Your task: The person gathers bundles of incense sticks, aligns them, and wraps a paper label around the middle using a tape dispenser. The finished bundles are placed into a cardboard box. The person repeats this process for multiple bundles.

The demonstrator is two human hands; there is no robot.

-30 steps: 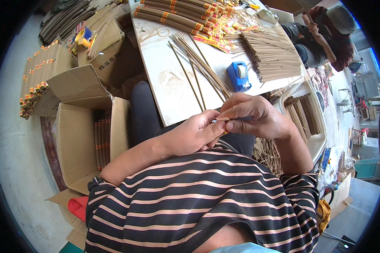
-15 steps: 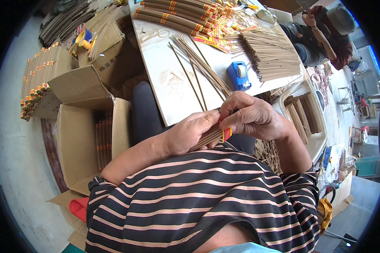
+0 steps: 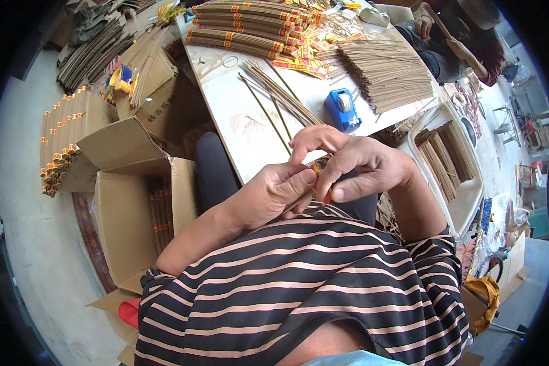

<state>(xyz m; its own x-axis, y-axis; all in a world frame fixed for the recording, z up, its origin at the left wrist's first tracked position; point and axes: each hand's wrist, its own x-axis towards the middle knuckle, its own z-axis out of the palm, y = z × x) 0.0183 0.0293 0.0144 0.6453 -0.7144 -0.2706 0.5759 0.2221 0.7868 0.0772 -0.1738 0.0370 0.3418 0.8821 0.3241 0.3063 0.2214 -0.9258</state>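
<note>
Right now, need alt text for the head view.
A person's left hand holds a bundle of thin brown sticks, with the right hand at its red-and-yellow label. Beyond, a white table bears banded bundles, loose sticks and a blue tape dispenser; an open cardboard box stands at left.

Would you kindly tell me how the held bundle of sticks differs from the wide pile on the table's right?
The held bundle is gripped in the left hand; the pile lies spread on the table. Red-and-yellow material shows near the bundle's end; the pile appears unbanded. Both are brown sticks.
</note>
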